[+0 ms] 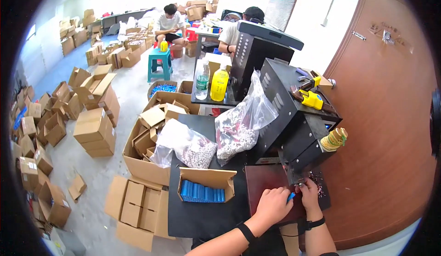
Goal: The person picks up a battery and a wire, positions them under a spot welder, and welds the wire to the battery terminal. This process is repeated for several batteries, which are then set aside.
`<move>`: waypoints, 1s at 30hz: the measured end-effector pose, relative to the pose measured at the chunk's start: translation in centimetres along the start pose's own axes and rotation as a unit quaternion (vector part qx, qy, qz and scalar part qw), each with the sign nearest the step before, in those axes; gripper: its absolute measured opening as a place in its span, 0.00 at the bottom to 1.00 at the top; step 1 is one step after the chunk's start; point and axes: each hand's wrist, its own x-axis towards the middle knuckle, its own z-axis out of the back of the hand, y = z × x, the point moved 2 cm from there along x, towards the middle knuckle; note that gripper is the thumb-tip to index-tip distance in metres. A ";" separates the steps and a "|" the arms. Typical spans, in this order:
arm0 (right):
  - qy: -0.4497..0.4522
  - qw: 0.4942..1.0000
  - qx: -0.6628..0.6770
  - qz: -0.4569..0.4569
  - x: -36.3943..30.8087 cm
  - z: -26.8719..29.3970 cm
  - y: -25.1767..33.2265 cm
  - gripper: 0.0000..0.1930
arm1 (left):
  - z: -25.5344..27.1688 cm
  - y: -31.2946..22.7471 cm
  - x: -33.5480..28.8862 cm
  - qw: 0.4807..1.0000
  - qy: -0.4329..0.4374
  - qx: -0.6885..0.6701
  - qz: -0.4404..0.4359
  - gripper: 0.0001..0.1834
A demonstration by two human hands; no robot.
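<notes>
Under the head of a black bench machine (303, 141), both my hands work close together over a dark red board (262, 182). My left hand (273, 205) is closed round a small blue cylinder (291, 197), one end of which shows past the fingers. Beside it, my right hand (309, 195) has its fingertips pinched at the machine's lower tip (299, 182); whatever they grip is too small to make out. Small pink and white bits (318, 182) lie scattered just beyond the right hand. Left of the board, an open carton (206, 175) holds rows of similar blue cylinders.
Two clear bags of small pale pieces, one (197, 152) lying and one (239, 134) leaning on the machine, sit behind the carton. Bottles (219, 83) stand farther back. Yellow-handled tools (311, 99) rest on the machine. Cardboard boxes (95, 132) crowd the left. Two people sit beyond.
</notes>
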 end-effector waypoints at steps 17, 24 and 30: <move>0.039 0.999 0.015 -0.005 -0.2 0.4 -0.8 0.09 | 0.0 -1.0 0.1 0.999 0.029 0.042 0.009 0.16; 0.055 0.998 -0.011 0.012 0.1 -0.7 -0.8 0.12 | -0.3 -0.8 0.1 0.997 0.033 0.064 0.025 0.15; 0.070 0.997 -0.021 0.037 1.1 -0.4 0.5 0.12 | -0.2 -1.0 1.0 0.997 0.006 0.073 0.021 0.14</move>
